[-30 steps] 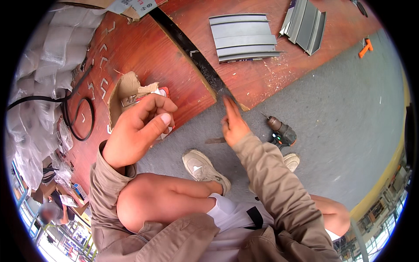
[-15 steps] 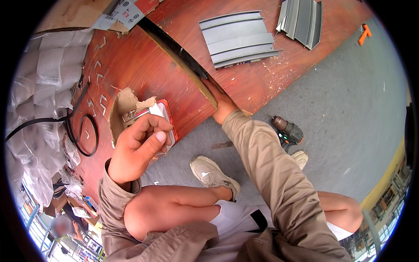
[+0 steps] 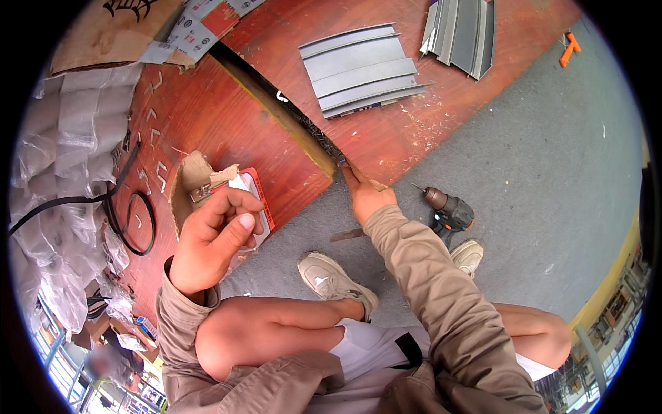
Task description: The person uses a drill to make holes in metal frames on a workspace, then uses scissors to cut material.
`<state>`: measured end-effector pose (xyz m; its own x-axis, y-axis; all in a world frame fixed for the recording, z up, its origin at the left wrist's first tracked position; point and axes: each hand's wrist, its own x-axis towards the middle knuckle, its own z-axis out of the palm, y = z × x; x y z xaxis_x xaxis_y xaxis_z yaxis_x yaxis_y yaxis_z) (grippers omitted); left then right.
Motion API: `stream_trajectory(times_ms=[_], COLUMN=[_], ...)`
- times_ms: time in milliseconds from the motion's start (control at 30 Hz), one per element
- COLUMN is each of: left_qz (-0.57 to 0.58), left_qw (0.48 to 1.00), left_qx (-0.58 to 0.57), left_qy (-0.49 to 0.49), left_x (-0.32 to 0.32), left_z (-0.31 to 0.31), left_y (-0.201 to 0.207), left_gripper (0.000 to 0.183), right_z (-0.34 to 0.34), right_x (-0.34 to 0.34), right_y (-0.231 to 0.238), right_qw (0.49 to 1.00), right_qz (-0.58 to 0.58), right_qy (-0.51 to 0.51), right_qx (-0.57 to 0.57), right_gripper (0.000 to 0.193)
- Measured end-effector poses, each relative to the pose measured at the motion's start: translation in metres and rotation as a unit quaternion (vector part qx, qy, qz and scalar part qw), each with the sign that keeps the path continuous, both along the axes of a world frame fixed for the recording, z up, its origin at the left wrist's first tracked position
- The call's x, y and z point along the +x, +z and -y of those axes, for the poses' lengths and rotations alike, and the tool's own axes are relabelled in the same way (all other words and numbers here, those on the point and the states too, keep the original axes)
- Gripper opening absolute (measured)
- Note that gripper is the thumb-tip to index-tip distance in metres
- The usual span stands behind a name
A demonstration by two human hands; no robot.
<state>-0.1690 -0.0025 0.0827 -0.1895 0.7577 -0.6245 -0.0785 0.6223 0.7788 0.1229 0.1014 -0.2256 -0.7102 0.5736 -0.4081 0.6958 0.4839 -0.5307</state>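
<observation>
My left hand is curled above an open cardboard box, thumb drawn in against the fingers; whatever it may hold is hidden. In the box lie small metal pieces and a white and red packet. At the near end of the gap between two red-brown boards, my right hand has its fingers drawn together. Its fingertips meet the end of a dark, rough-looking strip in the gap; I cannot tell what it is. A small white piece shows farther along the gap.
Grey metal profiles lie on the right board, with more profiles beyond. A cordless drill and an orange tool are on the grey floor. Several small angled pieces and a black cable loop lie at left.
My right hand has drawn back toward me along the gap, and its fingers show more fully. The white piece in the gap has come into sight. My left hand keeps its curled pose.
</observation>
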Motion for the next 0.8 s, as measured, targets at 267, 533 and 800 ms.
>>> stream_trajectory(times_ms=[267, 533, 800], left_qz=[-0.022, -0.019, 0.009], left_qw=[1.0, 1.0, 0.999], left_qx=[-0.005, 0.001, -0.02], left_qy=[-0.008, -0.003, -0.03], left_x=[0.003, 0.008, 0.015], left_z=[-0.002, -0.003, -0.005], left_y=[0.004, 0.005, 0.006], left_gripper=[0.028, 0.026, 0.026], right_z=[0.01, -0.007, -0.005], right_x=[0.021, -0.041, 0.004], right_y=[0.019, -0.023, 0.022], right_qw=[0.999, 0.987, 0.996], right_qz=[0.028, -0.007, 0.013], right_qy=[0.017, -0.154, -0.09], right_qx=[0.042, 0.043, -0.018], right_gripper=[0.054, 0.029, 0.015])
